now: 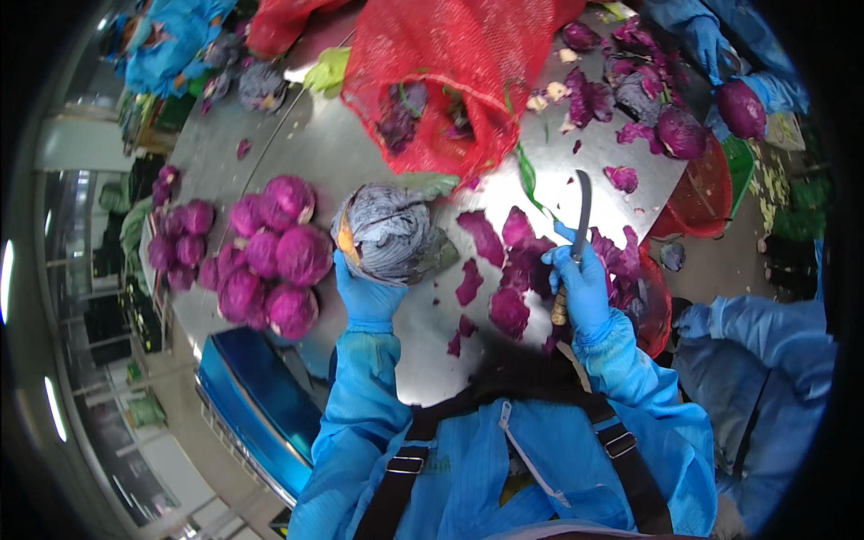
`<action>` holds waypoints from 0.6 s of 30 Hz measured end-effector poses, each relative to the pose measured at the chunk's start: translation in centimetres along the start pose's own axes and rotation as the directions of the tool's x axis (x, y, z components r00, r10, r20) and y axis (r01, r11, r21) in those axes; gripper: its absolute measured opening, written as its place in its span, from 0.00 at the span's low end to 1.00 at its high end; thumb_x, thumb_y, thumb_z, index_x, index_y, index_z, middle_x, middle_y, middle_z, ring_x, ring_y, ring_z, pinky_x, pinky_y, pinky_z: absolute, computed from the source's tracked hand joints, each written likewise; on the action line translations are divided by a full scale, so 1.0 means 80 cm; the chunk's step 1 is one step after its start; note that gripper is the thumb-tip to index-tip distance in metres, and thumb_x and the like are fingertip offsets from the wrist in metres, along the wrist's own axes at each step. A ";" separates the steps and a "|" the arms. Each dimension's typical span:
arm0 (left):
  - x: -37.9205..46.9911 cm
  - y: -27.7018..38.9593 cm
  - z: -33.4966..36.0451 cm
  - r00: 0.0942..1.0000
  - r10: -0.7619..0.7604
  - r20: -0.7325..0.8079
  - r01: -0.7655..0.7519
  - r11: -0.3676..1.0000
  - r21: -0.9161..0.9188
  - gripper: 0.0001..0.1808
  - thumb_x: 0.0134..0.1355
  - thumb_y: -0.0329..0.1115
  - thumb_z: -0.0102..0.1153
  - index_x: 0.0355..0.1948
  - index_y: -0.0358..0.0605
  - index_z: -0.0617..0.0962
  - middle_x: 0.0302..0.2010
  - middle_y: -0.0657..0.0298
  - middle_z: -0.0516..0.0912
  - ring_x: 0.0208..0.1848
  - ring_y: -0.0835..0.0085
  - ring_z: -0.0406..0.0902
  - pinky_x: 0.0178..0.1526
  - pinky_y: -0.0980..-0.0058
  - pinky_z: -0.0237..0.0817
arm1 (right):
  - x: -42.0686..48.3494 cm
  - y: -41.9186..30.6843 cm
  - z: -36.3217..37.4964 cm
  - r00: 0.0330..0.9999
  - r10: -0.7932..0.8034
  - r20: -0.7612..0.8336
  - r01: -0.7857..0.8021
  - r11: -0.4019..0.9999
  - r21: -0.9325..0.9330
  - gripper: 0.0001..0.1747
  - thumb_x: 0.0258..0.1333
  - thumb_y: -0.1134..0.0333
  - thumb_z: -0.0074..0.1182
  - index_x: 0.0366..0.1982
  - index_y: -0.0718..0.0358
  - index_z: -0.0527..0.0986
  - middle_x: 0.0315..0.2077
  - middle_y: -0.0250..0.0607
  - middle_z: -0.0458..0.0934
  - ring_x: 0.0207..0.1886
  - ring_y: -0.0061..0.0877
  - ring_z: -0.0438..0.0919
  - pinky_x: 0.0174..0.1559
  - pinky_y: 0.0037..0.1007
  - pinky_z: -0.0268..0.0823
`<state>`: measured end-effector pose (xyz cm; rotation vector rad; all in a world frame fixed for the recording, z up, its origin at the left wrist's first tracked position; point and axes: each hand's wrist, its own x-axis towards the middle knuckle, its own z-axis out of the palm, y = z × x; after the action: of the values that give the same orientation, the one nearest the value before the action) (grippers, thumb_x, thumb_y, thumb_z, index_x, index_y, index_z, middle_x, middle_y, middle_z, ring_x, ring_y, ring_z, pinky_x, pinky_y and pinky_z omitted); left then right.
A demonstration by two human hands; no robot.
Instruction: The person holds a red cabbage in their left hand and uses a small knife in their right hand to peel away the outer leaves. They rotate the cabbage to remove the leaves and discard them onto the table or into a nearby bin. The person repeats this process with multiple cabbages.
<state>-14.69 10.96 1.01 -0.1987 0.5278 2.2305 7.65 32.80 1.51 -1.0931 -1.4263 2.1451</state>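
Note:
My left hand (370, 295), in a blue glove, holds a greyish-purple red cabbage (388, 233) with its outer leaves on, from below and the left. In my right hand (579, 283), also gloved, is a curved knife (582, 216), its blade pointing away from me and its wrapped handle (559, 307) showing below the fingers. A green strip (528, 177) runs from near my right fingertips towards a red mesh bag (445, 67), whose mouth faces me with dark leafy cabbage inside. Loose purple cabbage leaves (516, 277) lie between my hands on the metal table (425, 358).
Peeled red cabbages (263, 253) are grouped on the table at left, beside a blue bin (260, 398). Red mesh-lined containers (698, 196) stand past the right edge. A co-worker's gloved hand (705, 44) is at upper right; another person (749, 378) is close at right, another at upper left.

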 end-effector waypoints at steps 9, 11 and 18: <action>-0.058 0.031 -0.067 0.832 0.543 -0.113 -0.254 0.555 0.792 0.47 0.51 0.32 0.71 0.69 0.42 0.59 0.62 0.53 0.68 0.65 0.61 0.65 0.67 0.62 0.57 | -0.085 0.029 0.008 0.992 -0.010 0.126 0.011 1.000 -0.013 0.25 0.65 0.73 0.47 0.63 0.65 0.64 0.32 0.32 0.78 0.26 0.13 0.70 0.30 0.17 0.66; -0.042 0.025 -0.075 0.737 0.673 0.065 -0.209 0.135 0.969 0.50 0.49 0.36 0.74 0.69 0.39 0.58 0.64 0.51 0.66 0.65 0.61 0.64 0.67 0.63 0.56 | -0.096 0.035 -0.007 0.998 0.011 0.068 -0.010 1.000 -0.022 0.25 0.65 0.71 0.48 0.62 0.64 0.65 0.31 0.32 0.78 0.26 0.13 0.70 0.30 0.18 0.66; -0.039 -0.015 0.006 0.511 0.526 0.679 -0.213 -0.688 0.694 0.48 0.49 0.40 0.74 0.66 0.34 0.62 0.61 0.44 0.66 0.65 0.49 0.62 0.67 0.56 0.53 | -0.140 0.064 -0.076 0.987 0.054 -0.153 -0.054 0.999 0.000 0.25 0.63 0.72 0.48 0.62 0.61 0.67 0.30 0.31 0.78 0.23 0.12 0.69 0.26 0.18 0.63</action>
<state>-11.68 9.72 2.06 1.1175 3.1556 1.3506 20.15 27.16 0.34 -1.2817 -1.3464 2.0457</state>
